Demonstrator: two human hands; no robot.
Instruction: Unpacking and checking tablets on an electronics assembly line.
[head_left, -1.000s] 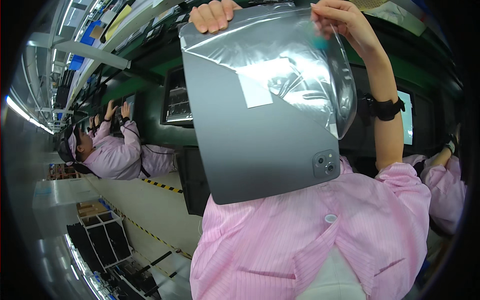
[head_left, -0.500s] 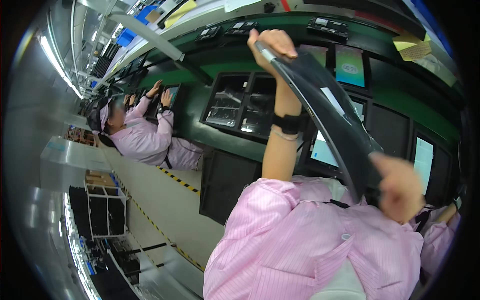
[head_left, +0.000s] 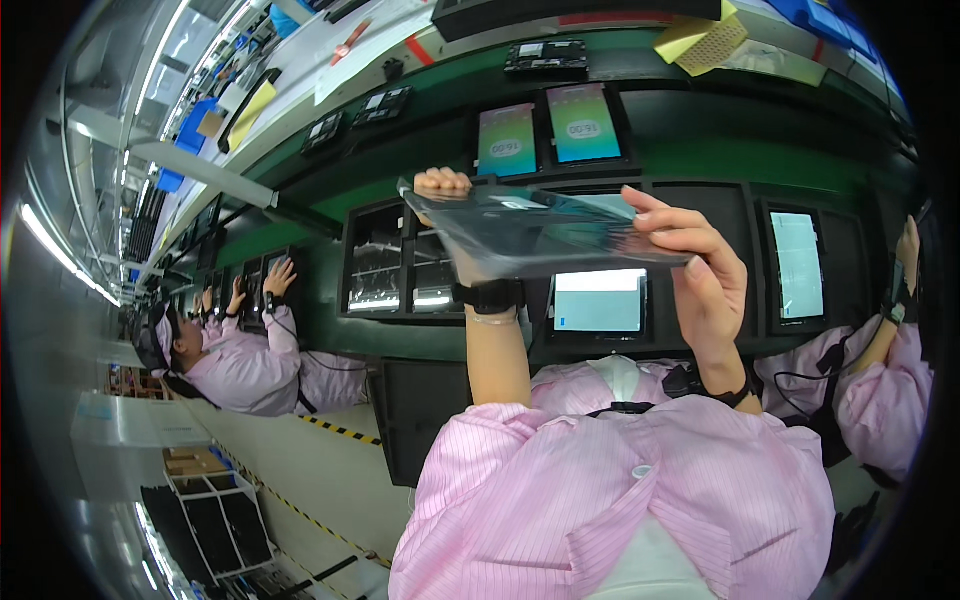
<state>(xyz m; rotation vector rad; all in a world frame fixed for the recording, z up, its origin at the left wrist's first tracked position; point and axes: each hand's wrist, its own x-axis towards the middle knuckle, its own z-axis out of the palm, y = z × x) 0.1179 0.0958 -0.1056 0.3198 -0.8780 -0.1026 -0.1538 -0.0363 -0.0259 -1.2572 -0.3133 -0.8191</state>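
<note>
A dark, glossy tablet [head_left: 545, 240] is held up in front of me, tilted nearly edge-on, with reflections across its surface. My left hand [head_left: 442, 184] is closed around its left end, the fingers folded over the far edge. At the right end, my right hand [head_left: 705, 255] grips it between the thumb below and the fingers above. Beneath it, a tablet with a lit, pale screen [head_left: 600, 302] lies in a black tray; the held tablet hides part of that tray. Two tablets with green and orange screens, a left one [head_left: 507, 140] and a right one [head_left: 582, 125], lie beyond.
A black tray with dark, shiny panels [head_left: 378, 258] sits to the left; another lit tablet [head_left: 797, 265] lies at right. Black electronic units [head_left: 546, 58] line the bench's far side beneath a shelf. Co-workers sit at the left [head_left: 255, 365] and right [head_left: 880, 400].
The tablet has swung from a steep slant to nearly level and come lower. My left hand has dropped and moved left; my right hand has risen. The view has shifted.
</note>
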